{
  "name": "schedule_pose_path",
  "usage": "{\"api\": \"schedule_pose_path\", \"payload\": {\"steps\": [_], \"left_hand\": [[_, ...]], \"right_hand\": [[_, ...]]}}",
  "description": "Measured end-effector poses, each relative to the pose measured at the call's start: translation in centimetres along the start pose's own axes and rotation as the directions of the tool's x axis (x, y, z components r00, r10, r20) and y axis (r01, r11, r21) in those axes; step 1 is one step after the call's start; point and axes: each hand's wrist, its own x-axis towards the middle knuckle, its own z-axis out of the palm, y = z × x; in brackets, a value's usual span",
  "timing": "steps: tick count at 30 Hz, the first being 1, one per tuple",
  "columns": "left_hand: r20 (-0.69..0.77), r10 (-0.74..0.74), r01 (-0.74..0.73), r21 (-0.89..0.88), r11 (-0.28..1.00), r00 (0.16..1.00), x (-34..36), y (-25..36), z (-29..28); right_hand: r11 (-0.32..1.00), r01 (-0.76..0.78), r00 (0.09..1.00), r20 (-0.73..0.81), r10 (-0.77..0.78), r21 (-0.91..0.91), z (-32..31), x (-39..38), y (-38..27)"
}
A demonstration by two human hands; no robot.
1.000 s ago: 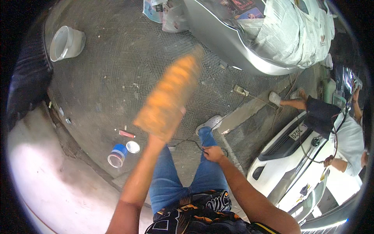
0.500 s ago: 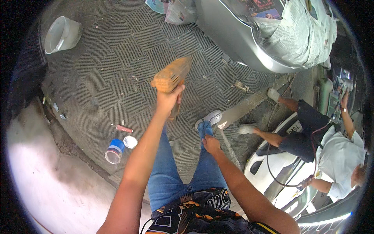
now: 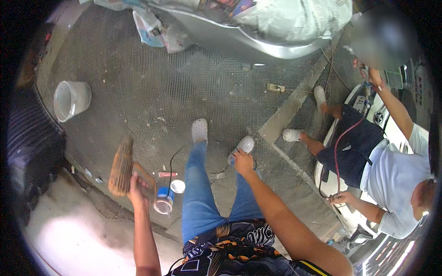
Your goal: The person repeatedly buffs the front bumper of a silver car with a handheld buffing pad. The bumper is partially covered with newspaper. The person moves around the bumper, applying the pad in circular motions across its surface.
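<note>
My left hand is wrapped round the handle of a dusty orange-brown heat gun, its narrow end pointing away from me. The heat gun is held in the air at the left, above the floor. Close to that hand stand an opened can with a blue band, a round white lid and a small red tube. In front of my right leg, my right hand is closed round a dark cord; its fingers are partly hidden.
A whitish bucket stands at the left. Ahead is a silver car bumper beside newspaper masking. At right, another person holds a spray gun with a red hose, next to a white car.
My left hand has swung the heat gun from ahead of me down to the left. My view has shifted. My right hand stays near my right leg, and the other person has raised the spray gun.
</note>
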Motion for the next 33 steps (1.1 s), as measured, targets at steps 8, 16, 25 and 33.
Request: {"api": "schedule_pose_path", "payload": {"steps": [8, 16, 25, 33], "left_hand": [[0.044, 0.096, -0.098, 0.045, 0.994, 0.994, -11.2, 2.1, -4.1], [0.131, 0.334, -0.351, 0.139, 0.926, 0.934, -18.8, 0.9, -4.7], [0.231, 0.442, -0.477, 0.126, 0.87, 0.867, -20.7, -0.4, -7.0], [0.257, 0.507, -0.562, 0.237, 0.792, 0.823, -18.6, 0.3, -9.3]], "right_hand": [[0.96, -0.075, 0.934, 0.355, -0.027, 0.27, -1.8, -4.5, 0.2], [0.883, -0.242, 0.963, 0.213, 0.167, 0.401, -4.1, -15.1, 5.7], [0.917, -0.396, 0.854, 0.385, 0.351, 0.044, 11.6, -27.5, 17.6], [0.923, -0.088, 0.974, 0.227, 0.0, 0.375, 16.5, -31.3, 16.0]]}}
